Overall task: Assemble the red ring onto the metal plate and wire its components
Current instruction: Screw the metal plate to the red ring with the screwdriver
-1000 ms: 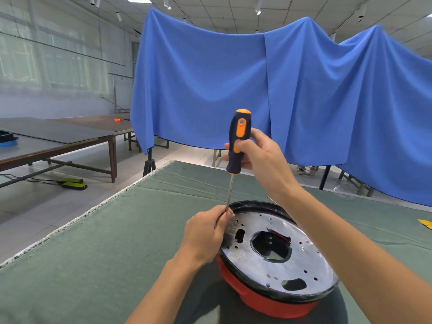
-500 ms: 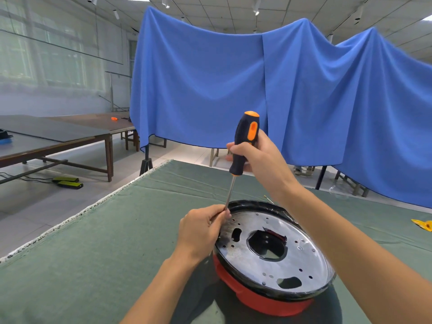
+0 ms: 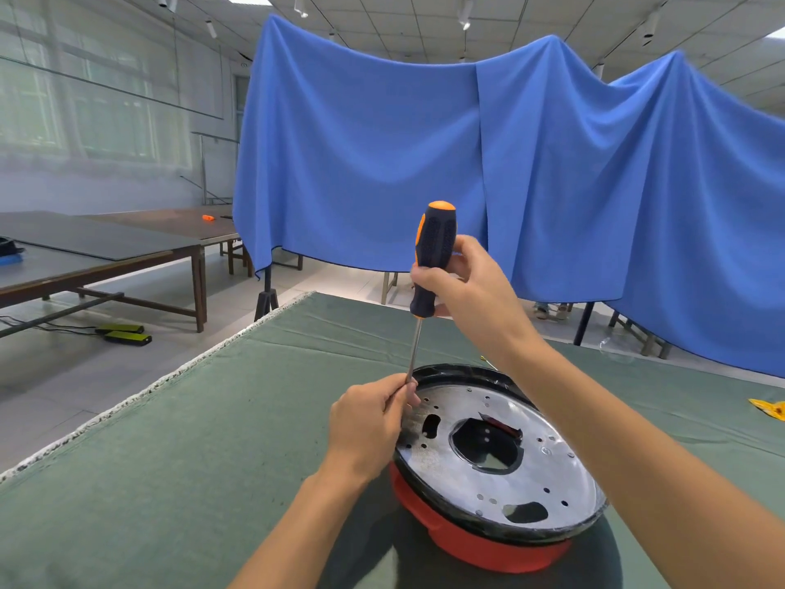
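Observation:
A round metal plate with a black rim and several holes lies on top of the red ring, on the green table. A screwdriver with a black and orange handle stands nearly upright, its tip at the plate's left edge. My right hand grips the handle. My left hand pinches the lower end of the shaft against the plate's left rim; the tip is hidden by its fingers.
The green cloth table has its frayed left edge running diagonally. A yellow object lies at the far right. A blue curtain hangs behind, and dark tables stand at the left.
The screwdriver handle has turned in my right hand, which has shifted its grip. Both hands stay at the plate's left rim; the view has shifted slightly.

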